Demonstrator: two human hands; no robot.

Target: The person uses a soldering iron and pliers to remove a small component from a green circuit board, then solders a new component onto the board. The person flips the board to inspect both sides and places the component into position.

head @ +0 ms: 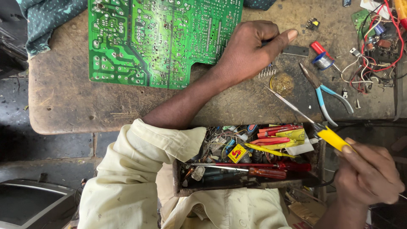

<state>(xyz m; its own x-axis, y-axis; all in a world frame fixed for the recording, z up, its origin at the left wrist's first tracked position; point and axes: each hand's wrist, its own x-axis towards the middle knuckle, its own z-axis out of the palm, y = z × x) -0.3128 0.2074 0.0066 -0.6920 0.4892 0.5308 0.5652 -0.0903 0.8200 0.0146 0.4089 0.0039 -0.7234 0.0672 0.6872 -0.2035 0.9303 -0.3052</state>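
2 hands: left hand (250,51) pinches chip (295,51) (black); right hand (366,176) grips soldering iron (335,139).

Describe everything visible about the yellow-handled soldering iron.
The soldering iron has a bright yellow handle and a long, thin, silvery metal shaft. The right hand grips the handle near the lower right. The shaft slants up and to the left, passing over the edge of the open parts box, and its tip reaches the brownish round pad on the worn wooden bench, near the left hand. Whether the tip touches the pad cannot be told.
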